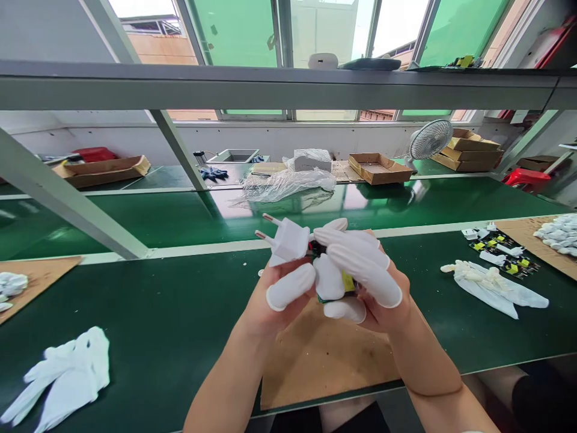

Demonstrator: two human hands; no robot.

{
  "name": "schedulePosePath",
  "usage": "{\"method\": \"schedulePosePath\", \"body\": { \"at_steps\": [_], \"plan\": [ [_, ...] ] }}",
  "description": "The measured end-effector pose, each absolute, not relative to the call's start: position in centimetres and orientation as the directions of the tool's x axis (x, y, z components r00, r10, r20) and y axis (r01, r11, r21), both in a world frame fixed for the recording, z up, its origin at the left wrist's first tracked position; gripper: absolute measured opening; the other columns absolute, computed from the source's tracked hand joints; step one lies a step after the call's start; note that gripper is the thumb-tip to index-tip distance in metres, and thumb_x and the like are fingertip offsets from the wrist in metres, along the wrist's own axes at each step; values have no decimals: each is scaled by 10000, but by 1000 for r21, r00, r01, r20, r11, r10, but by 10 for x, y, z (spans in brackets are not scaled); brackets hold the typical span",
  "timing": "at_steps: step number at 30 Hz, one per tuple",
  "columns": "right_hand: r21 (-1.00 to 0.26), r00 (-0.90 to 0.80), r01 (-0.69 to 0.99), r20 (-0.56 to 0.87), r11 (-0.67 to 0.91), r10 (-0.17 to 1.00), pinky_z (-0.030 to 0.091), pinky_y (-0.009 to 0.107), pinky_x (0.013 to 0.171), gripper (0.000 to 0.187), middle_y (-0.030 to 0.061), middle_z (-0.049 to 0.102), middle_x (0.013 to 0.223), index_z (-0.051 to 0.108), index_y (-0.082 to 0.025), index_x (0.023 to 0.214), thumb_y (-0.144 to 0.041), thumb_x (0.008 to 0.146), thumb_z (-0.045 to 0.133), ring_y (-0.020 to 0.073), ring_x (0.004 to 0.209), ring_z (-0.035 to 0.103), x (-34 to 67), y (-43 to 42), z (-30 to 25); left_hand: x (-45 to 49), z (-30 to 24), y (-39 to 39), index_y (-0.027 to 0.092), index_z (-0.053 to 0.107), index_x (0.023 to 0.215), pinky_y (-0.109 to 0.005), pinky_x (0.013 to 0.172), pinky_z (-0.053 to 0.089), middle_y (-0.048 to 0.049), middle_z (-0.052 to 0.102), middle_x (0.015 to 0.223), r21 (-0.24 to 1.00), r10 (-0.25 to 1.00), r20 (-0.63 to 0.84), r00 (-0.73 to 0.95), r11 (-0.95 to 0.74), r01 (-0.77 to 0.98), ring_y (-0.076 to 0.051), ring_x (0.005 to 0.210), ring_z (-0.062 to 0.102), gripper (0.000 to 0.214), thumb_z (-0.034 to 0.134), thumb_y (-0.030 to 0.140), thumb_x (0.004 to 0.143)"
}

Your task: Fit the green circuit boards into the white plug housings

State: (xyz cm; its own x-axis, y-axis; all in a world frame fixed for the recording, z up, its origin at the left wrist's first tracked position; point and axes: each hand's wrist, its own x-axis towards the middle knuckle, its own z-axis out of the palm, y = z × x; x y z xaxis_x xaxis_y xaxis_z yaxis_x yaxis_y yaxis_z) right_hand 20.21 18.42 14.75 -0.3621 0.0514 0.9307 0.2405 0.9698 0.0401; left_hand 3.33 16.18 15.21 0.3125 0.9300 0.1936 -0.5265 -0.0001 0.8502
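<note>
White finger cots cover the fingertips of both hands, held close together over the bench. My left hand (265,294) is closed around a white plug housing (291,242), its two metal pins pointing up and left. In my right hand (383,288) is a small circuit board (348,282) with a yellow component, mostly hidden by the fingers. Dark and red parts, perhaps wires, show between housing and board; I cannot tell whether the two are joined. Below the hands lies a brown board (329,361) on the green bench.
White gloves lie at left (76,373) and right (500,285). Several circuit boards with white housings (500,249) are at far right, beside a pile of white parts (559,233). A metal shelf frame (270,90) crosses ahead. Behind it are a cardboard tray (378,168) and a fan (430,139).
</note>
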Motion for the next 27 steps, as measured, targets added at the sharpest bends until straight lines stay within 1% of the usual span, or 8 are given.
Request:
{"method": "schedulePosePath", "body": {
  "at_steps": [4,10,14,16,19,22,25,27],
  "plan": [
    [-14,-354,207,931,978,88,664,479,1085,695,141,770,1373,381,-253,1727,-402,1105,651,328,1306,749,201,186,149,37,146,163,234,790,1322,-535,1005,672,-109,851,1087,807,959,173,224,-7,-591,-412,1144,803,695,946,557,727],
    [24,-375,246,924,969,73,620,468,1174,779,172,753,1417,329,-184,1752,-393,1096,694,331,1377,714,203,185,150,34,158,158,269,825,1271,-541,1033,669,-109,849,1132,818,937,179,300,28,-574,-438,1280,750,649,952,605,730],
    [79,-401,291,915,954,47,635,466,1142,655,188,734,1440,419,-158,1705,-377,1126,634,329,1361,717,203,184,150,33,162,158,257,836,1234,-510,1046,663,-107,852,1146,873,928,210,307,-37,-487,-442,1293,737,582,984,498,725],
    [40,-411,291,908,956,87,629,455,1146,585,179,729,1451,475,-182,1667,-391,1138,611,313,1376,707,202,186,149,32,163,162,248,839,1214,-493,1037,666,-104,850,1153,887,929,204,308,-43,-459,-428,1274,746,556,970,518,746],
    [-296,-331,168,882,940,336,654,434,1101,534,142,739,1443,543,-237,1601,-495,1137,589,287,1323,740,204,195,145,26,166,171,247,860,1125,-479,977,686,-114,841,1188,893,900,189,394,9,-449,-401,1208,774,534,896,668,797],
    [-719,-169,-54,690,693,704,699,426,981,577,111,787,1306,644,-244,1464,-660,1067,612,268,1132,802,218,221,139,12,169,182,242,854,1186,-487,905,694,-153,797,1341,929,856,118,503,84,-361,-403,1177,775,639,814,761,816],
    [-910,-47,-78,411,407,910,712,443,910,651,98,791,1171,702,-229,1231,-813,953,624,254,998,787,244,264,136,-4,166,191,229,835,1262,-495,972,648,-164,753,1448,990,953,2,304,42,-138,-408,1192,755,660,849,699,800],
    [-961,46,149,241,232,969,703,414,878,653,89,785,1104,684,-231,1096,-853,951,554,243,991,768,262,298,133,-13,165,193,230,816,1306,-521,1113,567,-157,718,1517,1000,998,11,63,-13,27,-426,1269,719,644,868,640,812]
  ]
}}
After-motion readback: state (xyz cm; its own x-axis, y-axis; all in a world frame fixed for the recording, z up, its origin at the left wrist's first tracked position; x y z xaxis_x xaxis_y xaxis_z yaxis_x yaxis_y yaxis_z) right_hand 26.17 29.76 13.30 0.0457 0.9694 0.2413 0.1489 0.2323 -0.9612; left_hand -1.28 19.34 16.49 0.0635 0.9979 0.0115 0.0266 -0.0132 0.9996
